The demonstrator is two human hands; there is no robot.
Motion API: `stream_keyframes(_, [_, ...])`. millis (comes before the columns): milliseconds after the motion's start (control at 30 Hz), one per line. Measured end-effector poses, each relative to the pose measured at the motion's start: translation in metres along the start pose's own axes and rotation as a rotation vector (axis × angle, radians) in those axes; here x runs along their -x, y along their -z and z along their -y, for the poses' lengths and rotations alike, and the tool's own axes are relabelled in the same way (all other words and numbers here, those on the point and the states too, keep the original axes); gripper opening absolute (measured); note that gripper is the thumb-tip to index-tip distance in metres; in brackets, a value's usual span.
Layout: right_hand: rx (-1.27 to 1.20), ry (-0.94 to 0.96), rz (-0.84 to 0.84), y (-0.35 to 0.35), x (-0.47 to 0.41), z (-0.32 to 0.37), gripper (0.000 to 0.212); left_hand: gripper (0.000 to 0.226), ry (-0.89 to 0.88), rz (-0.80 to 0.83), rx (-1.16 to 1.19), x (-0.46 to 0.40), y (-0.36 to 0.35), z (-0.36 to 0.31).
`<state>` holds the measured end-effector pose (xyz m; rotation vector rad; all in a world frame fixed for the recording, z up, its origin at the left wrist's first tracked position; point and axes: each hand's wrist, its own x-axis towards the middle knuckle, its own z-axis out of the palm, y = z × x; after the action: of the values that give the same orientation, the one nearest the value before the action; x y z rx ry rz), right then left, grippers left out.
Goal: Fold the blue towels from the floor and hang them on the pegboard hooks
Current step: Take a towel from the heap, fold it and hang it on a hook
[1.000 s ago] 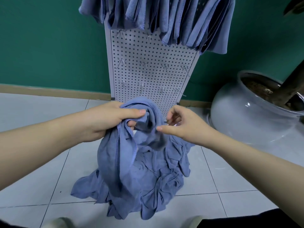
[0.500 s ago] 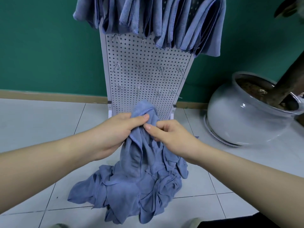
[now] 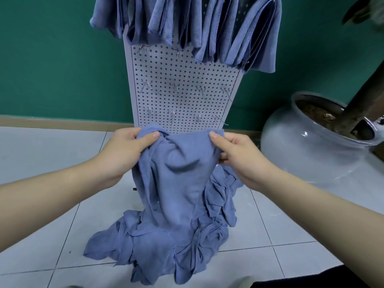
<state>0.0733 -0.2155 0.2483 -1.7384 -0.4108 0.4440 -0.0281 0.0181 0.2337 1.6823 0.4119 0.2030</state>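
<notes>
A blue towel (image 3: 180, 173) hangs stretched between my hands, above a crumpled pile of blue towels (image 3: 166, 246) on the tiled floor. My left hand (image 3: 126, 150) pinches its top left edge, thumb on the front. My right hand (image 3: 234, 152) grips the top right edge. Behind stands a white pegboard (image 3: 182, 96) with two rows of bare metal hooks (image 3: 173, 87). Several folded blue towels (image 3: 203, 28) hang across its top.
A large grey ceramic pot (image 3: 307, 146) with soil and a dark trunk stands at the right on the floor. A green wall with a tan baseboard (image 3: 62, 121) runs behind. Pale floor tiles (image 3: 41, 154) lie at the left.
My hands have moved apart, spreading the towel's top edge wide; half a second ago they were pinched together on a bunched towel.
</notes>
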Motion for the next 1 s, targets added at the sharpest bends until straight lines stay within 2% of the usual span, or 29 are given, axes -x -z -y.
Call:
stream_keyframes(100, [-0.097, -0.050, -0.083, 0.019, -0.010, 0.006, 0.043, 0.026, 0.046, -0.080, 0.086, -0.007, 0.009, -0.003])
stream_keyframes(233, [-0.150, -0.076, -0.153, 0.039, -0.022, 0.008, 0.031, 0.022, 0.144, -0.143, 0.187, -0.018, 0.020, -0.008])
stream_keyframes(333, [-0.159, -0.064, -0.205, 0.044, -0.027, 0.009, 0.035, 0.019, 0.194, -0.190, 0.245, -0.024, 0.027, -0.009])
stream_keyframes(467, [-0.170, -0.080, -0.225, 0.045, -0.032, 0.008, 0.038, 0.033, 0.207, -0.162, 0.241, -0.028, 0.031, -0.007])
stream_keyframes(667, [-0.252, -0.139, -0.190, 0.057, -0.036, 0.006, 0.053, 0.038, 0.196, -0.169, 0.218, -0.031, 0.038, -0.005])
stream_keyframes(767, [-0.288, -0.142, -0.146, 0.063, -0.039, 0.006, 0.054, 0.038, 0.167, -0.119, 0.163, -0.030, 0.042, -0.005])
stream_keyframes(867, [-0.279, -0.114, -0.081, 0.065, -0.040, 0.005, 0.045, 0.038, 0.143, -0.070, 0.157, -0.031, 0.043, -0.005])
stream_keyframes(1000, [-0.122, -0.041, -0.029, 0.065, -0.038, 0.004, 0.026, 0.032, 0.091, -0.009, 0.153, -0.030, 0.043, -0.007])
